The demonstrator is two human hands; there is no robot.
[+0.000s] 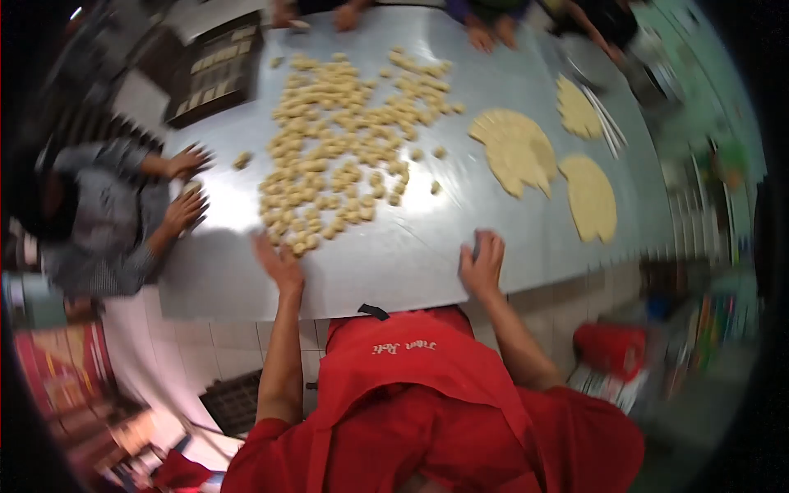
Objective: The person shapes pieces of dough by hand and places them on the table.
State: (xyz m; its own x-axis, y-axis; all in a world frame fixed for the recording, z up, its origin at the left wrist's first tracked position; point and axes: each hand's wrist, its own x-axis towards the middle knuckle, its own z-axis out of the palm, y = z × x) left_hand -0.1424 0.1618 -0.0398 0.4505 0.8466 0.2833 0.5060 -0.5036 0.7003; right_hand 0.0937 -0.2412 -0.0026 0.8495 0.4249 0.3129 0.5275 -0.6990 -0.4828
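Note:
My left hand [279, 263] is low over the near side of the steel table, its fingers stretched out and slightly blurred. Its fingertips are beside the closest of many small dough pieces [325, 148], which are heaped and scattered across the table. To the right, my right hand [483, 264] rests near the table's front edge with its fingers curled. A small dark grey thing [476, 246] shows between its thumb and fingers; its kind is hard to make out. Beyond that hand lie flat dough sheets, a large one [514, 152] and a smaller one [589, 197], with cut edges.
On the left a co-worker's hands [187, 185] work on the steel table [403, 271]. Other people's hands [491, 34] show along the far edge. A dark tray [215, 70] holds dough strips at the back left. White sticks [606, 123] lie beside another dough sheet [579, 107].

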